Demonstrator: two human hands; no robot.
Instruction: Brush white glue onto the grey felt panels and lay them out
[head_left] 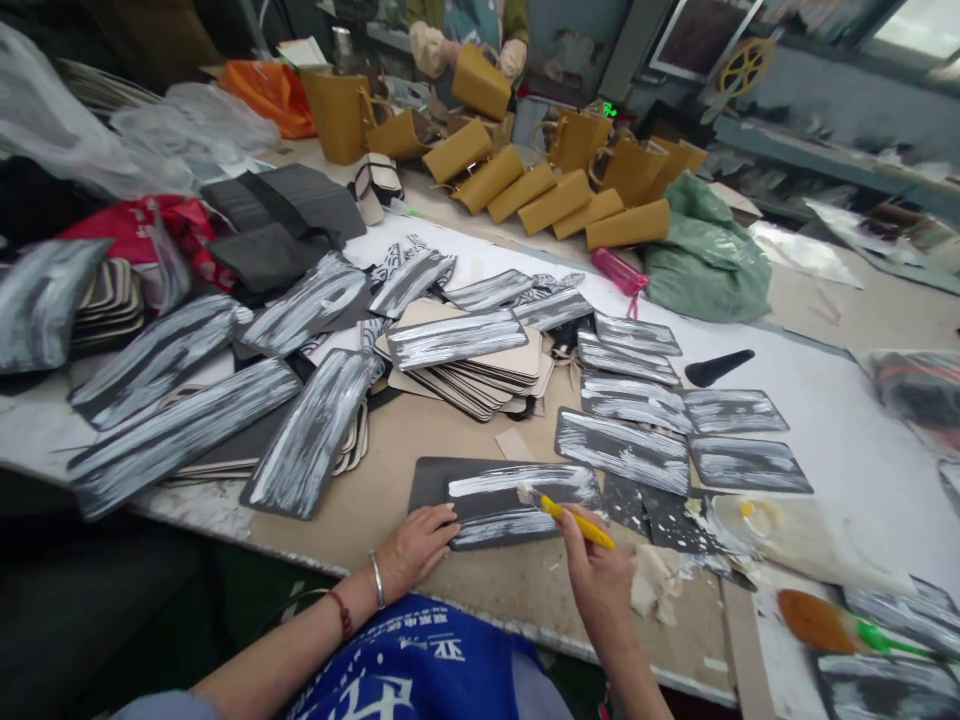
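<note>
In the head view my right hand (598, 570) grips a small brush with a yellow handle (577, 522). Its pale bristles touch a dark rectangular panel (517, 535) streaked with white paste. My left hand (420, 545) lies flat at the panel's left edge, fingers stretched out, holding nothing. Under this panel, a dark piece (429, 480) sticks out to the left. Just right of my right hand is a crumpled cream scrap (656, 580). Behind the panel rests a stack of cream-backed panels (480, 385), with a white-streaked panel (457, 338) on top.
More white-streaked panels (180, 430) cover the left side, and others (630, 450) lie at the right. Mustard-coloured bag bodies (495, 180) stand and lie across the back. A green plastic bag (701, 255) sits behind right. Another person's gloved hands (429, 50) show at the far side.
</note>
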